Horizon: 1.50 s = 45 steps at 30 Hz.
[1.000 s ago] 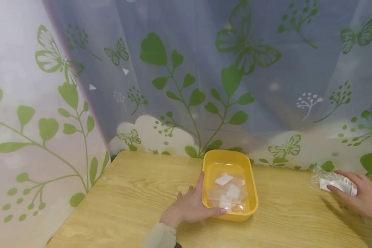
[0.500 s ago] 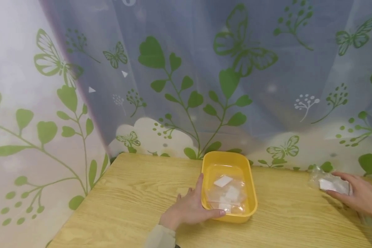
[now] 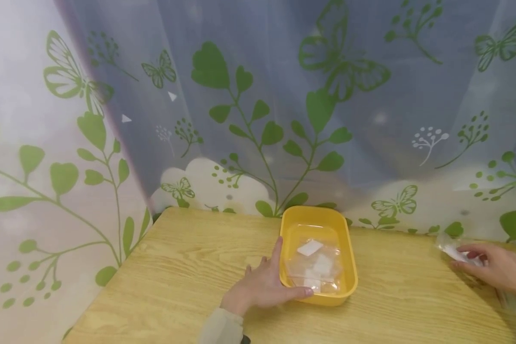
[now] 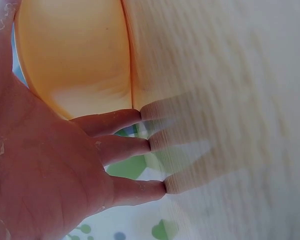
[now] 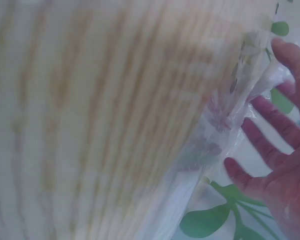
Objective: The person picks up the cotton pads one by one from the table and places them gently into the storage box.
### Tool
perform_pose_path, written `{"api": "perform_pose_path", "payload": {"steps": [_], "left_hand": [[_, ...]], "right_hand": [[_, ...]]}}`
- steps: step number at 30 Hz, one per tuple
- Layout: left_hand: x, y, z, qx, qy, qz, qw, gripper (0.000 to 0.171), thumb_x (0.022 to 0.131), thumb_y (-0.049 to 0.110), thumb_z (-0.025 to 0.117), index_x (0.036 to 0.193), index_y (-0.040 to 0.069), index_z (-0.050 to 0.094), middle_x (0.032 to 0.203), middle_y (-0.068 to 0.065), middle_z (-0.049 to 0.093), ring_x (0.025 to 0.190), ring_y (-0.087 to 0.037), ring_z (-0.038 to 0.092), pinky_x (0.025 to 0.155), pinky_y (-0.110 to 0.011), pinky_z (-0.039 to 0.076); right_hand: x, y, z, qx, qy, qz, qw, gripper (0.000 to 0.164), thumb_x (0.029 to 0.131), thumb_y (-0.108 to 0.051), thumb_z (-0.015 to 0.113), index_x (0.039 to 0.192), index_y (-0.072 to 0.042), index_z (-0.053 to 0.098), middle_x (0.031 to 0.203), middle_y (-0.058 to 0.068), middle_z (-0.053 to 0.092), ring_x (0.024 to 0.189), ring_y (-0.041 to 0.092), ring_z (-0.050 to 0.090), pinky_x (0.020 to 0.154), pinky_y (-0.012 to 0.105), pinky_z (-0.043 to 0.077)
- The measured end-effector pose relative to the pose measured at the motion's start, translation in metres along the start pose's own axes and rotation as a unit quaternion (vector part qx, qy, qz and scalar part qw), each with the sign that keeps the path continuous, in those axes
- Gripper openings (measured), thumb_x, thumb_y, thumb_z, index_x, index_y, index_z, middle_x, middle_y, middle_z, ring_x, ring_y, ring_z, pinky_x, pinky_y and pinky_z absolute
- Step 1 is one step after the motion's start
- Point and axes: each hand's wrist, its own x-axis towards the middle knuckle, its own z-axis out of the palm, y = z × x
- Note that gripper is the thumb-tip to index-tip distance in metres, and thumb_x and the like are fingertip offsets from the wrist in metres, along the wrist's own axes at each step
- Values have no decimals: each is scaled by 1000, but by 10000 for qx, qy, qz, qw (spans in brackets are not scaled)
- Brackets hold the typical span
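The left hand (image 3: 264,285) lies spread against the box (image 3: 311,216); the right hand (image 3: 496,267), well apart, pinches a bag (image 3: 448,247) towards the worktop's back (image 3: 391,241).

Packets (image 3: 322,266) in tray (image 3: 316,214) on table (image 3: 189,253); bag (image 3: 449,245) right of tray.

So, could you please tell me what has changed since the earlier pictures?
The right hand has narrowed its grip on the clear bag, whose left edge has shifted slightly right; less of the bag shows now. The left hand stayed against the yellow tray, and the packets inside stayed put.
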Motion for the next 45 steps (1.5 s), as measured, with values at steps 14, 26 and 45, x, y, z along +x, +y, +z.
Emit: {"api": "perform_pose_path", "payload": {"steps": [14, 26, 45], "left_hand": [[-1, 2, -1, 71, -28, -72, 9999, 131, 77, 82, 66, 165, 26, -13, 163, -22, 38, 153, -45, 29, 122, -74, 11], [-1, 0, -2, 18, -27, 5, 10000, 131, 77, 82, 66, 165, 26, -14, 165, -20, 34, 154, -48, 25, 121, -75, 9], [-2, 2, -2, 57, -75, -77, 9999, 131, 77, 83, 65, 164, 27, -15, 162, -23, 38, 154, -45, 26, 123, -73, 9]], "right_hand": [[-10, -32, -2, 256, 357, -341, 9985, 35, 99, -30, 69, 113, 1, 74, 90, 11, 78, 74, 30, 70, 59, 44, 54], [-22, -58, -3, 93, 1253, -890, 9881, 15, 92, -23, 77, 102, -12, 79, 87, 3, 77, 64, -8, 55, 53, 23, 43], [-23, -110, -14, 533, 2249, -1909, 9540, 30, 77, -4, 86, 105, -9, 78, 78, -6, 75, 71, -14, 60, 60, 4, 47]]}}
